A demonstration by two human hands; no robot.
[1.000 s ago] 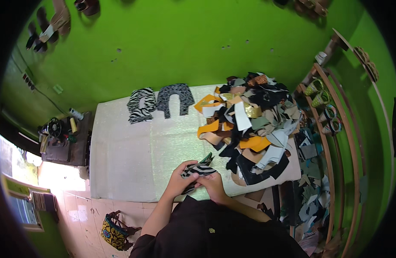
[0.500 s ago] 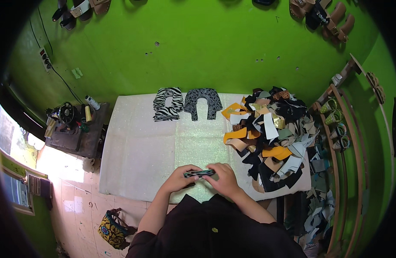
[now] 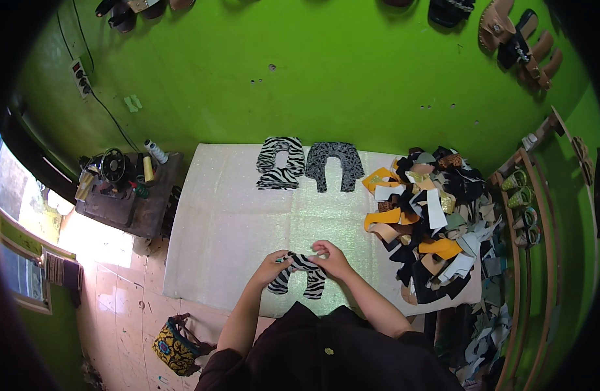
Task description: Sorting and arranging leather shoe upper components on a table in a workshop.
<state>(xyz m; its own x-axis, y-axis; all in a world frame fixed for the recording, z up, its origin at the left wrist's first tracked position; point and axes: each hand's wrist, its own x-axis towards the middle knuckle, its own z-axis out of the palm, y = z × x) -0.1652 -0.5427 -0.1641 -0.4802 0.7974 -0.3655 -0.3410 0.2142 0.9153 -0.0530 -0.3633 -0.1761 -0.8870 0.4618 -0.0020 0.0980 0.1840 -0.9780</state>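
Note:
A U-shaped zebra-print piece [image 3: 315, 285], likely a shoe upper cut from sheet material, is held over the near edge of the table with its two legs pointing toward me. My left hand [image 3: 272, 268] grips its left side, fingers closed round the curve. On the other side, my right hand [image 3: 332, 262] has its thumb on the curved top, with the index finger partly raised. Whether the piece is one layer or several I cannot tell. Farther back lie a zebra-print stack [image 3: 278, 178] and, beside it, a grey-and-black patterned U-shaped piece [image 3: 318, 171].
A white-covered table [image 3: 215, 215] spans the middle. Its right side carries a heap of coloured scraps [image 3: 437, 247]. Sewing machine [image 3: 114, 173] at left; patterned bag [image 3: 171, 345] on the floor. Sandals [image 3: 521, 199] sit on a wooden rack [image 3: 518, 274] at right; more hang on the green wall.
The zebra-print piece, seen edge-on before, is now turned with its face up and legs toward me. My right fingers have loosened and lifted somewhat. The whole view has shifted slightly.

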